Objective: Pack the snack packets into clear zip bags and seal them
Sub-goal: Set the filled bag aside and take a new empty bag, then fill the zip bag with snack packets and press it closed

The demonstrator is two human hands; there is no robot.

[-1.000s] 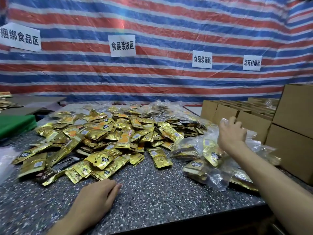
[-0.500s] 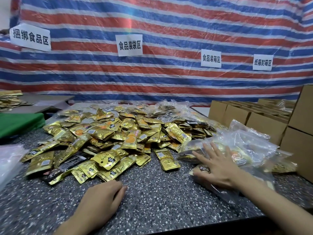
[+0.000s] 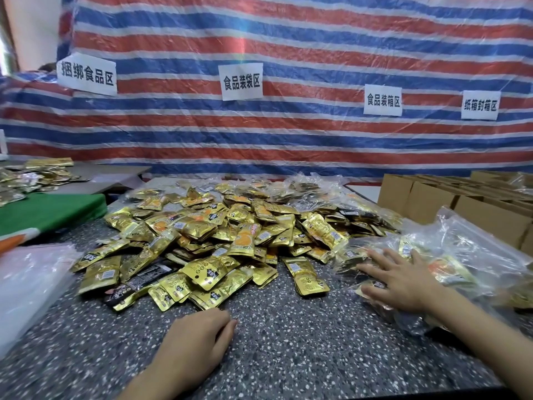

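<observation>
Gold foil snack packets are heaped loose across the middle of the speckled surface, a few black packets mixed in. At centre right, filled clear zip bags are piled, gold packets visible through the plastic. The right hand is laid flat on the near bags, fingers spread and straight, nothing gripped. The left hand is rested palm down on the bare surface at lower centre, just short of the heap, fingers relaxed and together, nothing held. A stack of what appear to be empty clear bags is seen at the left edge. A green board is noted behind it. Open cardboard boxes are ranged at the right. A red, white and blue striped tarp with white paper signs is hung behind.
</observation>
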